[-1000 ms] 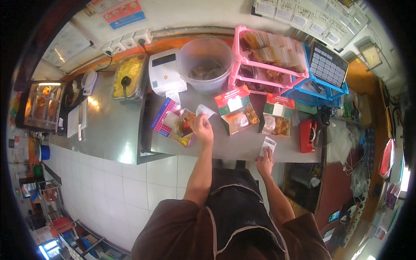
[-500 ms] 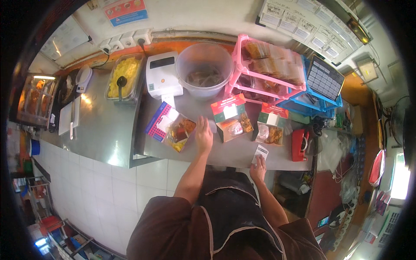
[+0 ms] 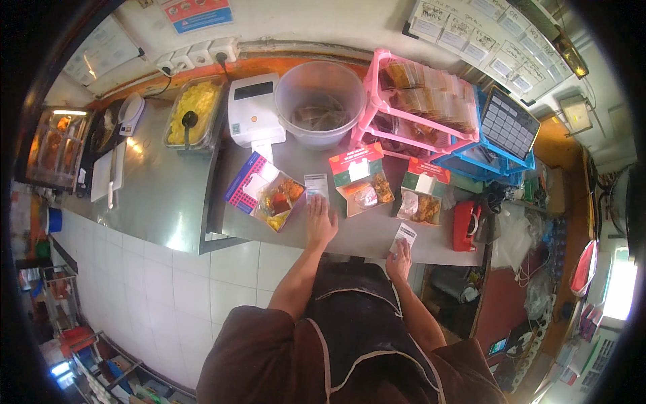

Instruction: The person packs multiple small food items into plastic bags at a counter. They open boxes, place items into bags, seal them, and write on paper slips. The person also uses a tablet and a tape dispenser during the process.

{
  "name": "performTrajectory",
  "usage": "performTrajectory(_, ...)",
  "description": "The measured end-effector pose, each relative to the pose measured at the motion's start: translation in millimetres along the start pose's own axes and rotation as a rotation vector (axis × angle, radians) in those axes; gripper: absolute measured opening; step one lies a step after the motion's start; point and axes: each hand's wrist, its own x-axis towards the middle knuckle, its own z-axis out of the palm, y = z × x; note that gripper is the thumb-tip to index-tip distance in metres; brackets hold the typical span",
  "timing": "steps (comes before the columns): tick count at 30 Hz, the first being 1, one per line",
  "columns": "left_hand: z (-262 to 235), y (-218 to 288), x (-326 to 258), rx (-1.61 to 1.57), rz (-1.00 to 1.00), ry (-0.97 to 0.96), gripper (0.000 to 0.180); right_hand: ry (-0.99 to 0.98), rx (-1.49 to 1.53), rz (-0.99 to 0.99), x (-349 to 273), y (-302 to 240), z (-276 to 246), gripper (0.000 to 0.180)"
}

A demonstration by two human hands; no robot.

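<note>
My left hand [image 3: 322, 223] lies palm down on the steel counter, fingers stretched over the lower end of a white printed paper slip [image 3: 316, 184], thumb apart. At the counter's front edge my right hand [image 3: 399, 264] has its fingers closed on the near end of a second paper slip [image 3: 404, 236]. Left of the first slip stands an open purple-and-pink food box [image 3: 243, 192] with fried food and something yellow. Two red-and-green food boxes, one in the middle [image 3: 356, 165] and one farther right [image 3: 426, 176], hold wrapped white packets and fried pieces.
Behind the boxes are a white label printer [image 3: 256, 111], a clear plastic bucket [image 3: 319, 101] and a pink rack [image 3: 377, 101] of packets. A red tape dispenser [image 3: 464, 225] sits at right. To the left are a tub of yellow food [image 3: 195, 111] and a knife [image 3: 112, 185] on a white board.
My left hand has drawn back toward me, and the slip by it now lies straight and in fuller view beside the purple box. The right hand stays almost in place.
</note>
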Motion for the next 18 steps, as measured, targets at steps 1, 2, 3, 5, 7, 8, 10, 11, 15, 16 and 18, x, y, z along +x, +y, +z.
performTrajectory(1,4,0,8,-0.007,-0.005,0.007,0.063,-0.008,-0.023,0.007,1,0,1,0.055)
performTrajectory(2,8,0,14,-0.009,0.017,0.068,0.066,0.000,-0.012,0.000,1,0,1,0.057)
performTrajectory(3,13,0,17,0.029,-0.045,0.041,0.067,0.000,-0.009,0.007,2,0,2,0.058)
performTrajectory(5,21,-3,24,0.133,-0.093,0.123,0.069,0.001,-0.003,0.021,4,-3,1,0.059)
performTrajectory(7,22,-6,25,0.213,-0.168,0.055,0.069,-0.020,-0.015,0.087,5,-6,-2,0.059)
performTrajectory(8,19,-4,24,0.231,-0.208,0.002,0.069,-0.018,0.020,0.043,4,-7,-4,0.058)
performTrajectory(10,3,3,25,0.084,-0.320,-0.103,0.060,-0.057,0.039,0.111,1,-8,-9,0.056)
performTrajectory(11,-8,11,26,0.074,-0.247,0.006,0.055,-0.055,0.041,0.103,0,-7,-12,0.055)
performTrajectory(15,-34,92,2,-0.215,0.208,0.271,0.034,0.044,-0.060,0.151,-2,3,-23,0.049)
performTrajectory(16,-28,119,4,-0.293,0.405,0.184,0.031,0.091,-0.113,0.151,-1,7,-26,0.047)
performTrajectory(18,-9,163,1,-0.352,0.634,-0.107,0.030,0.121,-0.082,0.172,2,15,-33,0.043)
